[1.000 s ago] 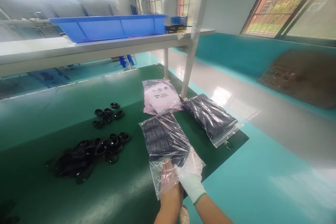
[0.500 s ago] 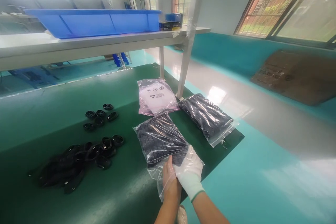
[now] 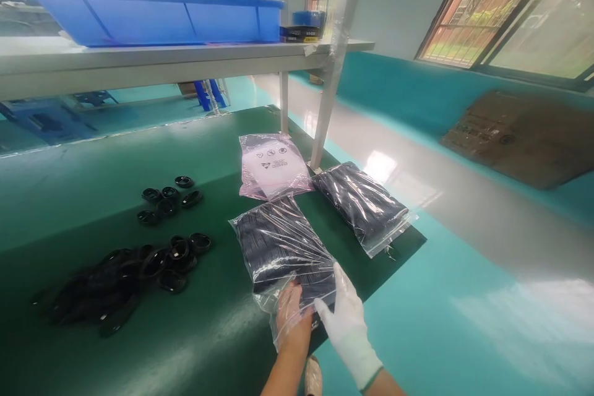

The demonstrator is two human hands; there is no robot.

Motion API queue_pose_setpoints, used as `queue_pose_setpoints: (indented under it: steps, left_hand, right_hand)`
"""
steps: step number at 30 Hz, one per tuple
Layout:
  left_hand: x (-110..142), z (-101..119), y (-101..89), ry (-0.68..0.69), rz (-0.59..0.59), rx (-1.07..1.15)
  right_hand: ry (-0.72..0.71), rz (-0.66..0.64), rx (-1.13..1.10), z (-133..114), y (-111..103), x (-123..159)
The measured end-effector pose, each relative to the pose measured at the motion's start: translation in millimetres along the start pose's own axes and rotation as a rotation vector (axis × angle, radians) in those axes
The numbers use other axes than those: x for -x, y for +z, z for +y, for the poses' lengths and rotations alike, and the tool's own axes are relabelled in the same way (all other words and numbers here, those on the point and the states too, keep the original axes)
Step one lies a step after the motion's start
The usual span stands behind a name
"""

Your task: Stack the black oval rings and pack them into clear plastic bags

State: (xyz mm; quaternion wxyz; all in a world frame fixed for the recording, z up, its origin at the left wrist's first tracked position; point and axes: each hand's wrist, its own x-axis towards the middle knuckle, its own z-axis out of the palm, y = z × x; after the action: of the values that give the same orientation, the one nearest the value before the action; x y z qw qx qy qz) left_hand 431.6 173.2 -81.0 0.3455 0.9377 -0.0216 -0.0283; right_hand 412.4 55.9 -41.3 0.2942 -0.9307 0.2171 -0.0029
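Note:
A clear plastic bag packed with rows of thin black pieces lies on the green work surface, its mouth toward me. My left hand, bare, reaches into that mouth under the clear film, fingers stretched over the nearest black pieces. Some fingertips are hidden. On the right, my right hand wears a white glove and grips the bag's side edge, thumb apart from the fingers. A second filled zip bag lies to the right. Behind is a pinkish bag with printed warning symbols.
Several black rings are scattered at left, with a larger heap of black rings nearer me. A raised white shelf spans the back, carrying a blue bin and small boxes. Its post stands behind the bags.
My right hand has shifted outward along the bag's edge, away from my left hand, and its thumb has spread. The left hand stays in the bag's mouth. The view has shifted slightly.

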Motion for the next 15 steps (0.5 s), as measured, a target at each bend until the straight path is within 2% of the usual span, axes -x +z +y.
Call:
queue_pose_setpoints:
  steps: [3,5,9,12,15]
  left_hand:
    - [2,1,2.9,0.029,-0.001,-0.03]
    - [3,3,1.7,0.024,-0.021,-0.024]
    - [8,2,-10.0,-0.063,-0.081,-0.014]
    - [15,-7,-18.7,-0.083,-0.122,-0.018]
    - [22,-18,-19.7,-0.103,-0.146,-0.038]
  right_hand:
    - [-0.05,0.069,-0.119,13,4,7]
    - [-0.099,0.064,-0.13,20,4,13]
    - [-0.108,-0.057,-0.079,28,3,26]
    - [-0.091,-0.129,-0.031,29,3,37]
    - [-0.051,-0.19,-0.018,29,2,48]
